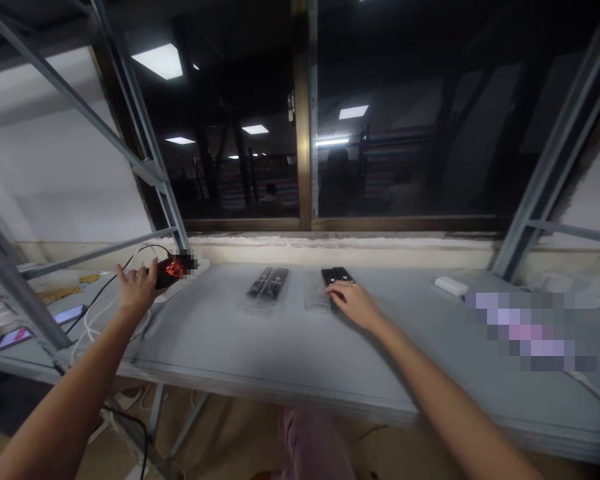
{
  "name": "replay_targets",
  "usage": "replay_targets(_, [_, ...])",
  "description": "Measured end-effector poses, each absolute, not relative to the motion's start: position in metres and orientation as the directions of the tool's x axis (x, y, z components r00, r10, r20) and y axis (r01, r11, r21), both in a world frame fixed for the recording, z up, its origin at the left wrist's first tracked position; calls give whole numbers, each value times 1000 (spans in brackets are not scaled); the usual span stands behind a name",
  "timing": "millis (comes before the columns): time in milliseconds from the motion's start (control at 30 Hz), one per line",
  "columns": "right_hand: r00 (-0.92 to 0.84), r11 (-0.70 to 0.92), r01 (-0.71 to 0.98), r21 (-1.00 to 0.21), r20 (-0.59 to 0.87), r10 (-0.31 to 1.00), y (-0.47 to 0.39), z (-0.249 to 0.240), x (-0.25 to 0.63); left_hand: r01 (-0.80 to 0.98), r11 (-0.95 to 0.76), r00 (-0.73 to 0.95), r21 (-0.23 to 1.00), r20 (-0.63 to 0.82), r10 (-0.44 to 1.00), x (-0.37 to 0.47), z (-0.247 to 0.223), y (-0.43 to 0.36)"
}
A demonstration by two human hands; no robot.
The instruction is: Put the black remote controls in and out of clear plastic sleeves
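My left hand [138, 285] is at the left of the grey table [220, 347], its fingers around the near end of a dark device [166, 272] with red markings; part of that device is pixelated. My right hand [353, 301] rests on the table right of centre, fingers bent over the near end of a black remote [336, 274]. A clear plastic bag [316, 298] lies just left of those fingers. Between my hands, two dark remotes [269, 285] in clear plastic lie side by side, touched by neither hand.
Phones [69, 315] and white cables [91, 320] lie at the left. A white box [451, 287] sits at the right beside a pixelated purple item [525, 330]. Metal frame posts [555, 153] rise at both sides, before dark windows.
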State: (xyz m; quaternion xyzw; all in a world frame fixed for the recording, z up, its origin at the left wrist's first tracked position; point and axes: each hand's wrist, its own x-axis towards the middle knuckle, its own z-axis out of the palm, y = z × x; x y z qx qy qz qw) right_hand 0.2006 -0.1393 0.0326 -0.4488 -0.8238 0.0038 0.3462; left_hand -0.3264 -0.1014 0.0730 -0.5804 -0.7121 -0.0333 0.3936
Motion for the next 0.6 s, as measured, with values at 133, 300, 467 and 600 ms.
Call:
replay_targets(133, [-357, 586, 747, -314, 554, 752, -139, 32, 201, 879, 280, 10, -386, 602, 798, -328, 72, -101])
replay_targets(300, [-375, 592, 742, -315, 538, 755, -138, 32, 201, 900, 267, -1, -345, 609, 793, -324, 72, -102])
replay_targets(467, [-385, 585, 751, -305, 518, 764, -137, 31, 200, 835, 332, -17, -439, 582, 813, -320, 72, -103])
replay_targets(600, [-389, 573, 764, -296, 498, 775, -138, 30, 200, 799, 372, -39, -472, 576, 816, -318, 72, -99])
